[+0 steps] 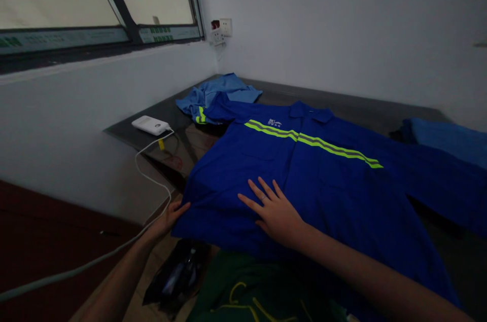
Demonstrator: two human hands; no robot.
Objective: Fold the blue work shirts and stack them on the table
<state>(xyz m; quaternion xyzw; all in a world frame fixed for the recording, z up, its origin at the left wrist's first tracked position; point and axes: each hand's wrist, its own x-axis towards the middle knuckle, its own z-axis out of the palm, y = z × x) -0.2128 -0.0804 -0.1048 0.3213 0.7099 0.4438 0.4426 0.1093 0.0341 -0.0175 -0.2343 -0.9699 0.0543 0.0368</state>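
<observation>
A dark table (342, 101) stands in a white-walled corner, and nearly everything else is placed here relative to the large royal-blue work shirt (304, 180) spread flat across it, front up, with a yellow-green reflective stripe (312, 142) running across the chest. Beyond the shirt's far left shoulder lies a crumpled lighter-blue garment (216, 94); past its right sleeve rests another blue cloth (449, 139). To the shirt's left, near the table edge, sits a white power bank (150, 125) with a pale cable (152, 180) trailing down toward the viewer. The right hand (276, 210) lies on the shirt's lower front, palm down, fingers spread — pressing, not gripping. The left hand (169, 218) pinches the shirt's near left hem corner between thumb and fingers.
</observation>
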